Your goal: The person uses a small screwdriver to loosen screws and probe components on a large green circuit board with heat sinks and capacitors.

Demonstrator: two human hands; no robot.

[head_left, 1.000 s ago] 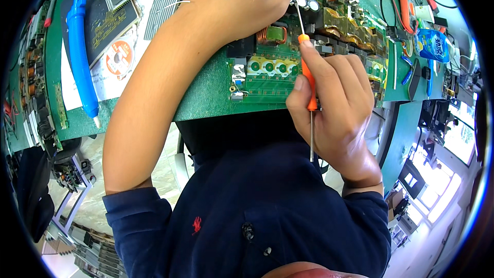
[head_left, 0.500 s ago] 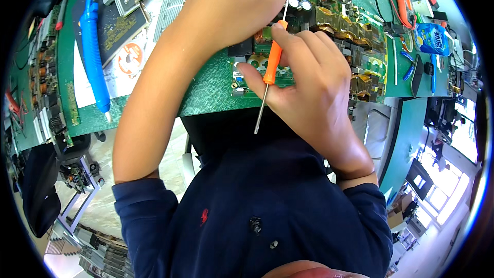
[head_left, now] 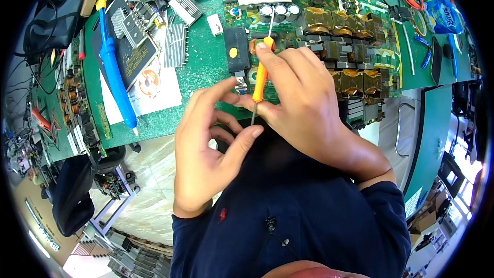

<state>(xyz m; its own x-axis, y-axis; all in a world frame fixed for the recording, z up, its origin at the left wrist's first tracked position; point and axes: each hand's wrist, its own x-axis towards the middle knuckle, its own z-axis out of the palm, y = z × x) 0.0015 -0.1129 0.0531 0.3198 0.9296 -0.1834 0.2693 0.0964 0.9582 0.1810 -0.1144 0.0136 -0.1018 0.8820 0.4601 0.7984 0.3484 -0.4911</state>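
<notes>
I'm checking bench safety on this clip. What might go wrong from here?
1. The right hand grips the orange screwdriver with a metal tip at each end; the lower tip sits close to the left hand and could jab a finger.
2. The upper tip lies over the circuit board, near the capacitors; a slip might scratch or bridge parts.
3. The blue soldering iron lies near the table edge and could roll off.

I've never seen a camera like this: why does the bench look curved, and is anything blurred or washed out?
In the head view, the fisheye lens bends the green bench edges toward a black round rim; light is bright and even, the right hand, orange screwdriver and circuit board look sharp; the window area at right is washed out; the left hand shows little blur.
</notes>
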